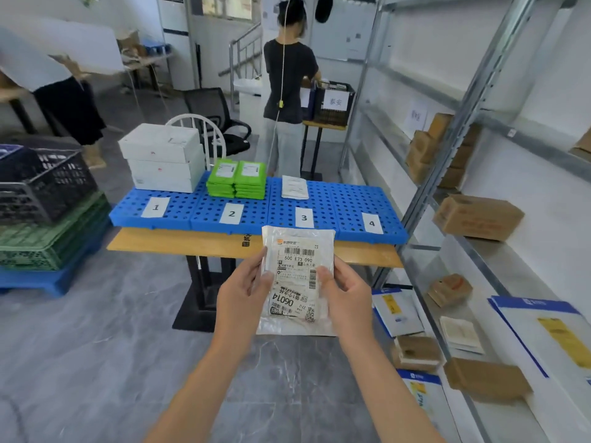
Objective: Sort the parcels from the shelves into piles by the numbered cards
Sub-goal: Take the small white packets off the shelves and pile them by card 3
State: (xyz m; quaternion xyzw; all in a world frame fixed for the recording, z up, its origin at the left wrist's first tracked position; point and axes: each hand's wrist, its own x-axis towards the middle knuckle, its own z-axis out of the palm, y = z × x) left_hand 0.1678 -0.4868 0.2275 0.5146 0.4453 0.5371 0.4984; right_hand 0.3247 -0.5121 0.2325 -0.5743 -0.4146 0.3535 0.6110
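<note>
I hold a flat clear-plastic parcel with printed shipping labels upright in front of me, short of the table. My left hand grips its left edge and my right hand grips its right edge. Ahead, blue perforated boards carry card 1, card 2, card 3 and card 4. White boxes are stacked behind card 1, green packets behind card 2, and a thin white parcel lies behind card 3.
A metal shelf rack on the right holds brown cartons and blue-white mailers. Stacked crates stand at the left. A person in a dark shirt stands beyond the table; a white chair sits behind it.
</note>
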